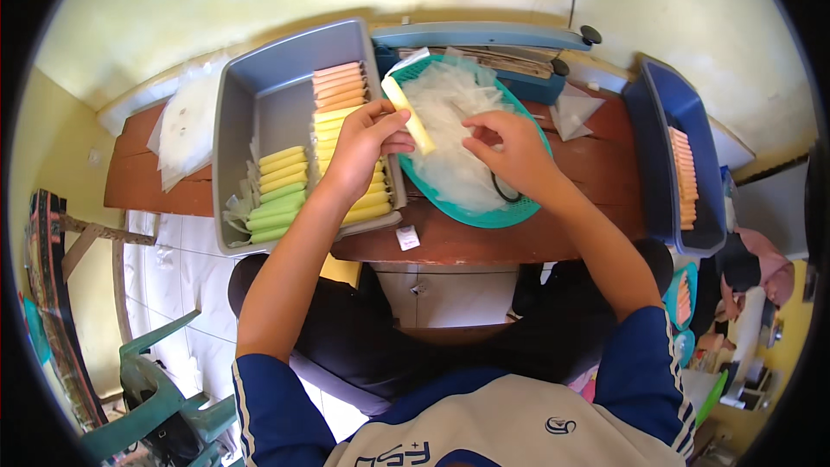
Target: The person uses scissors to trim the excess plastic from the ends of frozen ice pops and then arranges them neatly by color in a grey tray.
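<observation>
So the left hand point(367, 143) has a yellow stick point(406, 117) pinched between thumb and fingers, right around the middle of the frame, above the left edge of the teal basket point(471, 220). That grip is closed on it near mid-length, probably so both ends stay free, with a floppy plastic end poking up past the top. The stick leans, top end toward the left.

The right hand point(514, 151) hangs over the basket, thumb and fingertips slightly parted. Looks like nothing's in that grip, though thin film would be hard to spot there.

Clear plastic bags point(450, 173) are heaped in the basket, I guess because that's within easy reach of both hands. Left of centre, the grey tray point(268, 112) has green sticks point(277, 210) and a peach stack point(337, 86) grouped by colour, likely to keep them tidy. It's all on the brown worktop point(467, 248), with a blue bin point(713, 164) off at the right.
</observation>
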The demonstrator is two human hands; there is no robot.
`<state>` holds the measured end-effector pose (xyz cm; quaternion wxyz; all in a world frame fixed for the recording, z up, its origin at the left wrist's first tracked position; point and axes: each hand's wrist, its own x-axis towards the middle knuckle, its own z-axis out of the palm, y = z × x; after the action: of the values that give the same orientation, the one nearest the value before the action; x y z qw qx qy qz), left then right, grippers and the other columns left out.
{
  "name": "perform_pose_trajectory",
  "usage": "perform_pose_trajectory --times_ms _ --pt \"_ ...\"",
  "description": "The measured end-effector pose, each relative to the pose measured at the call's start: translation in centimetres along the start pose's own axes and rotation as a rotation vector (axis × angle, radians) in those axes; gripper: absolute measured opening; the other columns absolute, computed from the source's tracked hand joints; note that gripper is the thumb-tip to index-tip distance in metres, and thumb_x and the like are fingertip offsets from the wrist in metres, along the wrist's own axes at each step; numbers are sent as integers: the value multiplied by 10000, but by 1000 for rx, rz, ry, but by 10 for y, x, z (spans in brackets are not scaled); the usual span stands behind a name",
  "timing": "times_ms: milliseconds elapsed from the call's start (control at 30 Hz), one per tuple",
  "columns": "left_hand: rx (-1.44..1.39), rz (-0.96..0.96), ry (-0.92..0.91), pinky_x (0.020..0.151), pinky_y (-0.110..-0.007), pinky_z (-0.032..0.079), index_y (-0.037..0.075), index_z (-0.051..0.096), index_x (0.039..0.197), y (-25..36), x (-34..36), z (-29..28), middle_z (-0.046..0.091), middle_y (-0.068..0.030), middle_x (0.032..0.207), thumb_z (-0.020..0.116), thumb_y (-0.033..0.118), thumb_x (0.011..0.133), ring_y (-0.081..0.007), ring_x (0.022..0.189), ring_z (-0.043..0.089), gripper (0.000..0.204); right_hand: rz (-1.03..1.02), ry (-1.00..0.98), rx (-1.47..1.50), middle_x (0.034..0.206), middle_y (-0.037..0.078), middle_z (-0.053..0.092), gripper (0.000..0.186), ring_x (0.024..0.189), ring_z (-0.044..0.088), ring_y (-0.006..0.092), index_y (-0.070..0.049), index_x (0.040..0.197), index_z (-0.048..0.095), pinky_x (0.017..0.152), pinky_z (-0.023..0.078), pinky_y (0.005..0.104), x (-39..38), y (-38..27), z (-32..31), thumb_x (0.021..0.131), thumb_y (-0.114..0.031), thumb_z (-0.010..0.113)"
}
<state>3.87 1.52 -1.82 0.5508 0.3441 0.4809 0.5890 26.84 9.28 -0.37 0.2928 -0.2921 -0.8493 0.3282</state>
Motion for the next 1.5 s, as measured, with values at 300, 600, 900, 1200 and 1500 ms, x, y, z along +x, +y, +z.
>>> perform_pose_trajectory --times_ms 300,600,900,1200,1500 --pt "122 -20 -66 703 -271 532 16 580 1027 -7 -11 23 674 -56 879 691 186 909 -121 772 650 235 72 -41 -551 1020 148 583 317 853 632 365 -45 1080 616 715 525 447 -66 44 -12 788 -109 721" --pt "203 44 -105 665 -232 461 44 573 1028 -3 -14 26 679 -43 880 716 151 895 -93 786 626 223 85 -88 -659 1001 195 545 304 699 658 379 -25 1103 566 623 545 461 -68 53 2 815 -94 634" --pt "293 131 -35 670 -220 466 54 567 1122 -8 -14 22 672 -33 857 718 97 889 -80 771 618 282 172 52 -242 1054 156 613 490 644 655 301 2 1195 615 644 543 373 -58 37 -23 712 -61 669" --pt "696 451 93 636 -246 469 43 667 1092 -13 -8 15 677 -57 788 732 108 861 -102 692 594 249 627 66 695 864 32 613 450 579 580 90 45 1198 616 523 457 235 -49 -10 -58 826 -156 769" --pt "761 549 174 681 -283 484 50 678 1140 -18 -4 16 701 -92 895 700 100 887 -152 722 565 259 545 -193 861 859 9 536 726 624 539 75 41 1192 593 537 419 217 -68 -29 -46 771 -516 792"
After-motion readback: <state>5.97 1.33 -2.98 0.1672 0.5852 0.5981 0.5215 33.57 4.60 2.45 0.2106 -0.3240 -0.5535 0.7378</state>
